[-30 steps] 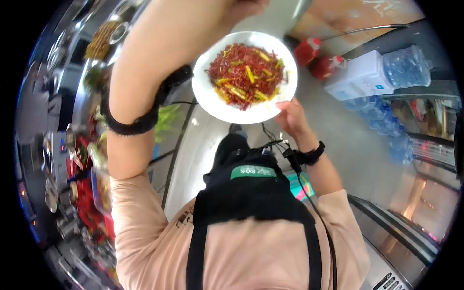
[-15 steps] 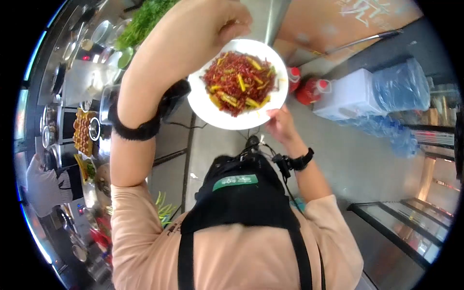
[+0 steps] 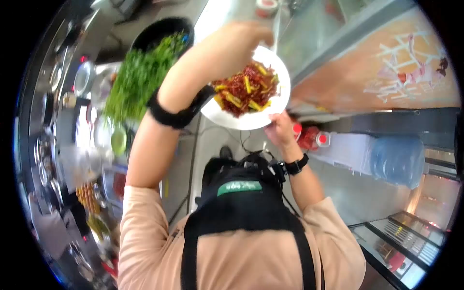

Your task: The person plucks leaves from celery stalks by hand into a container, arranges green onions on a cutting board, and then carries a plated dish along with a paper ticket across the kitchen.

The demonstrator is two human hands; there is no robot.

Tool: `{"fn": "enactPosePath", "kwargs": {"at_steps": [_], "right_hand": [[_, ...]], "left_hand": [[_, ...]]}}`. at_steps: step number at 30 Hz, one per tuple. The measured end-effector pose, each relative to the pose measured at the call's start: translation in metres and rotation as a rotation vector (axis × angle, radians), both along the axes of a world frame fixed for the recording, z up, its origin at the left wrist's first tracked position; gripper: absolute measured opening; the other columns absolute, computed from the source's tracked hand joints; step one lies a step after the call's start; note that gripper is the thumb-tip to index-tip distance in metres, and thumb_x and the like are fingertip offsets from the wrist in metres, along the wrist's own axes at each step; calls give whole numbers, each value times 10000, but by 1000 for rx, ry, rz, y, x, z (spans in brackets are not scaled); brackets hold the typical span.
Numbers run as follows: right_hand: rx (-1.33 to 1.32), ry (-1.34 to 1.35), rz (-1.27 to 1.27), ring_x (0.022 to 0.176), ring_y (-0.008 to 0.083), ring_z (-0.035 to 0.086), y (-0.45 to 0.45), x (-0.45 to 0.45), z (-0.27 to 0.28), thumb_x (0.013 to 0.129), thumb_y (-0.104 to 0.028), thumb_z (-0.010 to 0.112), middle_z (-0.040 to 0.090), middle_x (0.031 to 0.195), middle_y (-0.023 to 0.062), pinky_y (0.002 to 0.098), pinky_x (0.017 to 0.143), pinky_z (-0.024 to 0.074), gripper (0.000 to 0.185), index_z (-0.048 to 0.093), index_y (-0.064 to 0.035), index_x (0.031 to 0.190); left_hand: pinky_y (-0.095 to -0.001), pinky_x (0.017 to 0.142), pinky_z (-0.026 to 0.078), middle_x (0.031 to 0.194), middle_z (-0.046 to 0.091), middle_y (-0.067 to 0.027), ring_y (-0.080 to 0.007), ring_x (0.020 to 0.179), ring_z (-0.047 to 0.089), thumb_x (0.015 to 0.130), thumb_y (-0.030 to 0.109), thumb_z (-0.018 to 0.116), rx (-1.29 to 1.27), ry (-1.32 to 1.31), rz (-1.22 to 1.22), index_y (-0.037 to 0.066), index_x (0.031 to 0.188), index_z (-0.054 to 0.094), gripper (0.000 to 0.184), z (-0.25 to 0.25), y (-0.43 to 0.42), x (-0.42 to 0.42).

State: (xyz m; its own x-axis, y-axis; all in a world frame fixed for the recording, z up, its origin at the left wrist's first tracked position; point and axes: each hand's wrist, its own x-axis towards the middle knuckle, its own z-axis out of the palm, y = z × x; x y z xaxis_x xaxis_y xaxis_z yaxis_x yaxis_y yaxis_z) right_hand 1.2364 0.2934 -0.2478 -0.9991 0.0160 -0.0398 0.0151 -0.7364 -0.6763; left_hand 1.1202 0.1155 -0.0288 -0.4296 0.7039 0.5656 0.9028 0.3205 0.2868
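My right hand [image 3: 279, 129] grips the lower right rim of a white plate [image 3: 227, 120], thumb on top of the edge. On the plate lies a heap of dark red shredded food with yellow-green strips [image 3: 246, 89]. My left arm, with a black band at the wrist, reaches across the plate's left side. At the far rim is my left hand [image 3: 244, 41], blurred; its fingers are smeared by motion, and whether it touches the plate I cannot make out. The left forearm hides part of the plate.
Leafy greens [image 3: 140, 79] lie by a black basin [image 3: 162, 31] at the upper left, near a green bowl [image 3: 119, 140]. A glass-topped counter with an orange panel [image 3: 377, 72] stands ahead right. Red-capped bottles [image 3: 309, 137] and a large blue water jug [image 3: 398, 159] are on the right.
The view has swung so the greens, basin and orange panel show more fully. My left hand has shifted right and slightly down over the plate's far side. My right hand still holds the plate.
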Motion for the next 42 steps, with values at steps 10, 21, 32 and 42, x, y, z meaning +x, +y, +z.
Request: {"fn": "enactPosePath", "kwargs": {"at_steps": [10, 21, 32, 42], "right_hand": [[-73, 23, 43, 1137, 276, 532, 65, -379, 66, 782, 58, 436, 518, 1214, 117, 454, 1001, 439, 593, 334, -36, 1359], [0, 72, 26, 1213, 310, 505, 45, -567, 75, 810, 38, 434, 489, 1332, 146, 443, 1033, 425, 588, 314, 3, 1385], [66, 107, -89, 1250, 285, 478, 160, -849, 150, 772, 22, 482, 481, 1353, 144, 400, 1060, 385, 662, 304, 7, 1409], [-74, 69, 192, 1225, 260, 499, 182, -1100, 189, 784, 41, 435, 457, 1341, 118, 407, 1004, 466, 719, 188, -59, 1451]], "left_hand": [[-318, 528, 418, 615, 506, -94, -154, 547, 442, 868, 172, 669, -92, -254, 389, 3, 864, 671, 169, 75, 66, -364], [-292, 634, 465, 683, 603, -118, -179, 654, 594, 838, 132, 686, 8, -463, 312, -8, 830, 646, 146, 49, 3, -565], [-404, 1079, 375, 1440, 384, -193, -284, 1293, 445, 914, 107, 566, 558, -518, 137, 81, 1466, 262, 631, 79, 85, -860], [-434, 1015, 448, 1398, 450, -156, -292, 1264, 471, 915, 361, 564, 1202, -1647, -248, 39, 1423, 329, 646, 2, 84, -1017]]}}
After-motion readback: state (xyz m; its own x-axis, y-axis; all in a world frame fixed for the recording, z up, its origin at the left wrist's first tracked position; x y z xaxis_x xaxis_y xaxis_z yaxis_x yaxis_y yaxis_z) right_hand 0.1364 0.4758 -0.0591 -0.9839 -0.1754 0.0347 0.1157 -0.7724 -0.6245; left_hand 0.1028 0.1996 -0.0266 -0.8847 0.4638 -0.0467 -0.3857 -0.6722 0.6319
